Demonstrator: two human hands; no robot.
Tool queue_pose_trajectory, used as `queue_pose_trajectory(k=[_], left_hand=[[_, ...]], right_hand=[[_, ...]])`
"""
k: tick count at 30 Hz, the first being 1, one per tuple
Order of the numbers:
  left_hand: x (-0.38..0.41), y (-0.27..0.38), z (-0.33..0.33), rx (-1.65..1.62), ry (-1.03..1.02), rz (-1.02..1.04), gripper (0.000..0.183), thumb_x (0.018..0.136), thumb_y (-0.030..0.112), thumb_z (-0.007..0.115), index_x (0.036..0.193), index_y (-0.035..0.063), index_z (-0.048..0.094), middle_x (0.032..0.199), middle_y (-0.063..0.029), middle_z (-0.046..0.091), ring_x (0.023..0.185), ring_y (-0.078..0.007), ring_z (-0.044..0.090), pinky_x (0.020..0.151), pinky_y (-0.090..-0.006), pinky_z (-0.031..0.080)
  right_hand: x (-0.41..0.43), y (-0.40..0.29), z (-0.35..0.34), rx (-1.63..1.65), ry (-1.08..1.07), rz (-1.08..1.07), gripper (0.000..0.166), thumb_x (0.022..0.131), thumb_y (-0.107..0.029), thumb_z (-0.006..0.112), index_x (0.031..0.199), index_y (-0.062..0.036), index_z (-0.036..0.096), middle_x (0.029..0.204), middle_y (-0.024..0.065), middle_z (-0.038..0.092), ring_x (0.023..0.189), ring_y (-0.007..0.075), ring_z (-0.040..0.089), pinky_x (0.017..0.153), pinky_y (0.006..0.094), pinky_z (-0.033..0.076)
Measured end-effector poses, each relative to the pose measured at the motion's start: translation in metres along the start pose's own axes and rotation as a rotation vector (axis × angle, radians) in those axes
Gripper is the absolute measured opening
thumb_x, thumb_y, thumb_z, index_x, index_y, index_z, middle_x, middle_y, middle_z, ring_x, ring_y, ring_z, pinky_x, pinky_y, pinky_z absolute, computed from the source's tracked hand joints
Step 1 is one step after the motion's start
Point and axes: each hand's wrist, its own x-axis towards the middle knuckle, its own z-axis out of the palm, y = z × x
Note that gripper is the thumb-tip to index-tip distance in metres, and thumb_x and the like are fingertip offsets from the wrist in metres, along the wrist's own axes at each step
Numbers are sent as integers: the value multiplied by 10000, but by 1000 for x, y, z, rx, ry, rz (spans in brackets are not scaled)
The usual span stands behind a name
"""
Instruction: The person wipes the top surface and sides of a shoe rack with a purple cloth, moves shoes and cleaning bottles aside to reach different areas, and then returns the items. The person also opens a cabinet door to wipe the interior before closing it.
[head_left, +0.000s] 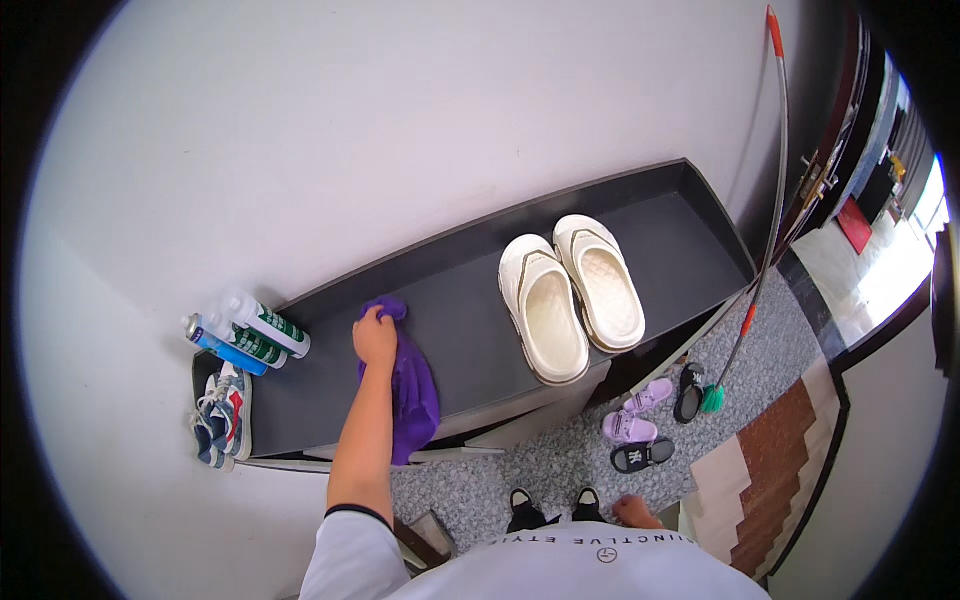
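My left hand (374, 337) is closed on a purple cloth (416, 397) over the dark top of a shoe cabinet (472, 337). Part of the cloth bunches above my fingers, and the rest trails over the cabinet's front edge. Right of it, a pair of cream slippers (551, 322) stands side by side on the top. My right hand (634, 511) is low beside my body, partly hidden by my shirt, its fingers curled; whether it holds anything does not show.
Several upright canisters (274, 330) and a pair of sneakers (225, 416) occupy the cabinet's left end. Purple slippers (630, 427) and black slides (643, 454) lie on the speckled floor. A long-handled green brush (712, 398) leans at right, near a doorway.
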Motion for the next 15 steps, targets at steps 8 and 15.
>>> queue_pose_trajectory(k=[8, 15], left_hand=[[21, 76, 42, -71, -112, 123, 305, 786, 268, 567, 1051, 169, 683, 951, -180, 650, 927, -336, 602, 823, -426, 484], [41, 73, 62, -109, -193, 312, 309, 813, 253, 556, 1075, 141, 676, 999, -153, 669, 918, -331, 641, 816, -425, 494]], right_hand=[[-31, -11, 9, -34, 76, 134, 271, 766, -323, 596, 793, -73, 698, 781, 167, 669, 786, 348, 656, 731, 444, 520], [-21, -64, -5, -131, 60, 31, 335, 827, -333, 515, 768, -40, 667, 764, 199, 654, 740, 385, 638, 692, 470, 509]])
